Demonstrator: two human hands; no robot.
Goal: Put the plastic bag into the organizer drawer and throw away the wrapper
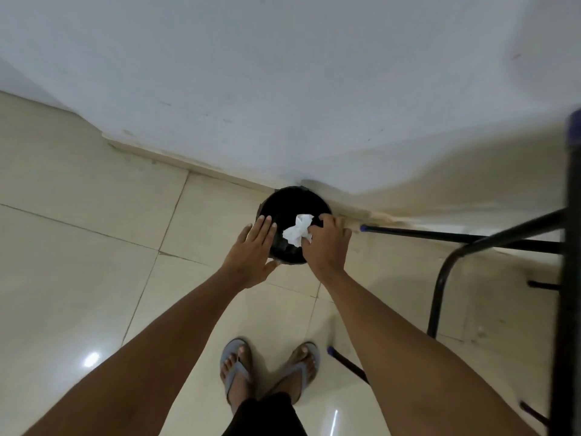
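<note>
A round black bin [292,202] stands on the tiled floor against the white wall. Above its opening my right hand [327,243] pinches a crumpled white wrapper [297,232] between its fingertips. My left hand [254,247] hovers flat over the bin's left rim with fingers spread and nothing in it. The plastic bag and the organizer drawer are not in view.
A black metal frame with blue-tipped legs [465,240] stands to the right, one leg end close to the bin. A dark vertical post [569,278] runs down the right edge. My feet in grey sandals [267,369] stand on the cream floor tiles [78,262] below the bin.
</note>
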